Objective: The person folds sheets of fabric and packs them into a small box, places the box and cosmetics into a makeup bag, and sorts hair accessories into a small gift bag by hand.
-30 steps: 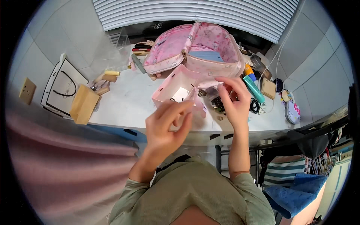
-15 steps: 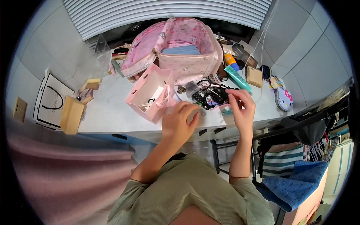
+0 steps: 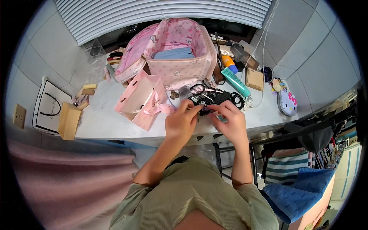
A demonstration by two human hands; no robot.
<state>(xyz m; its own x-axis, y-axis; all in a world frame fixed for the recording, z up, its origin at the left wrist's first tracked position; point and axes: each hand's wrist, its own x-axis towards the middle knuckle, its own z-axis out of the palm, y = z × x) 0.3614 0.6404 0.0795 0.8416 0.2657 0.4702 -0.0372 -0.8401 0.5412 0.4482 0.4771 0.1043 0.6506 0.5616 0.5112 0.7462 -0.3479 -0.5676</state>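
Observation:
A tangled pile of mostly black hair ties [image 3: 210, 94] lies on the white tabletop in front of me. My left hand [image 3: 181, 122] is at its near left edge, thumb and index finger pinched together. Close beside it, my right hand [image 3: 232, 122] pinches too, its fingertips almost meeting the left ones. Between them is something small and dark that I cannot make out against the pile. Left of my left hand stands an open pink paper gift bag [image 3: 132, 96] with a pink ribbon bow [image 3: 158, 106]. Black coiled hair ties [image 3: 237, 101] lie just beyond my right hand.
Behind the pile stands an open pink cosmetic case [image 3: 178, 69] with a blue item inside. To the right are a teal tube [image 3: 235, 82], an orange bottle [image 3: 229, 63], a beige compact [image 3: 254, 79] and a cat-shaped tin [image 3: 287, 102]. Cardboard boxes [image 3: 69, 120] and a white paper bag [image 3: 48, 103] stand left.
My right hand has moved left and slightly down, so both hands now nearly meet over the pile's near edge. Coiled hair ties show where my right hand was. The view has shifted slightly.

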